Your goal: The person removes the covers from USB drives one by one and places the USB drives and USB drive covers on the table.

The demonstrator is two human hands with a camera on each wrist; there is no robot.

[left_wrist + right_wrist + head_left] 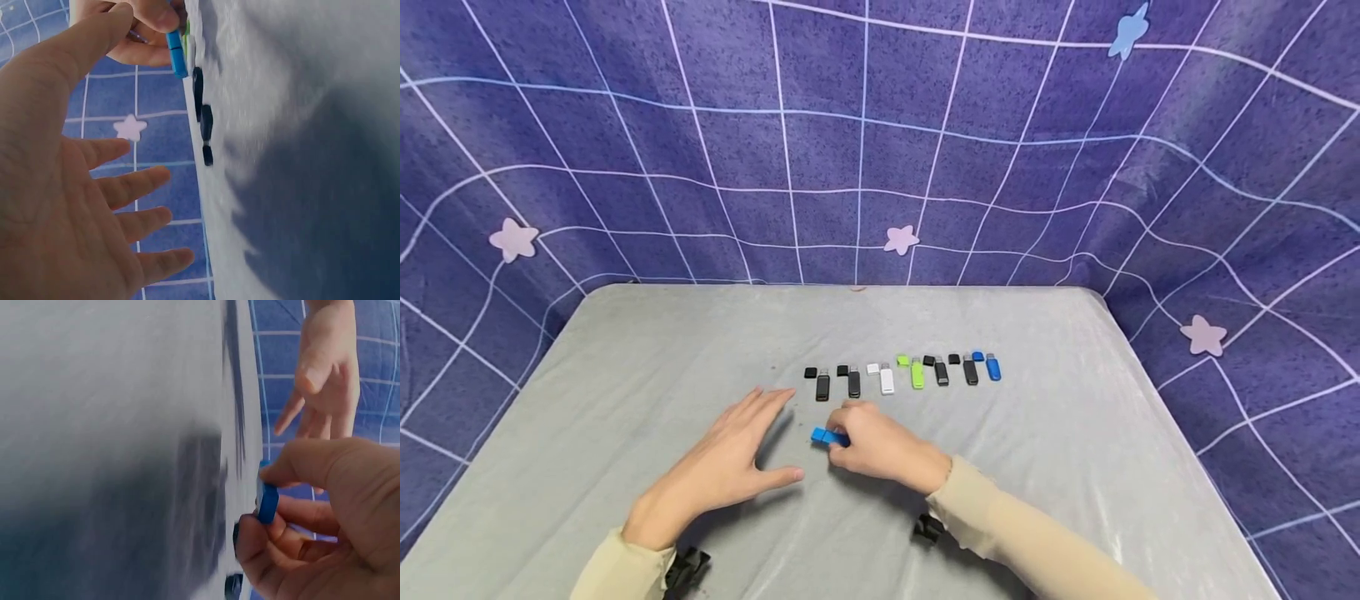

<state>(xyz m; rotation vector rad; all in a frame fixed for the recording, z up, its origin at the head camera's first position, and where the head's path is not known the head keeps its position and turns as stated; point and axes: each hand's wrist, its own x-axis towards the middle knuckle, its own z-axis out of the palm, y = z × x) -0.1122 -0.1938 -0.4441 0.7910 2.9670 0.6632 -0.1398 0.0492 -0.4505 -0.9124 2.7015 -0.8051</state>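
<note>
My right hand [880, 442] pinches a light blue USB flash drive [827, 436] between thumb and fingers, just over the table. Its cap end points left, and a seam line crosses its body in the left wrist view [177, 55]. To the left, my left hand [726, 462] is spread with straight fingers and holds nothing. Behind the hands lies a row of uncapped flash drives, each with its cap beside it: black ones [823, 386], a white one [887, 380], a green one [917, 374] and a dark blue one [993, 367] at the right end.
A grey cloth covers the table [1075, 467]. Behind and around it hangs a purple curtain [820, 150] with a grid of lines and stars. Black camera mounts [928, 528] sit at both wrists.
</note>
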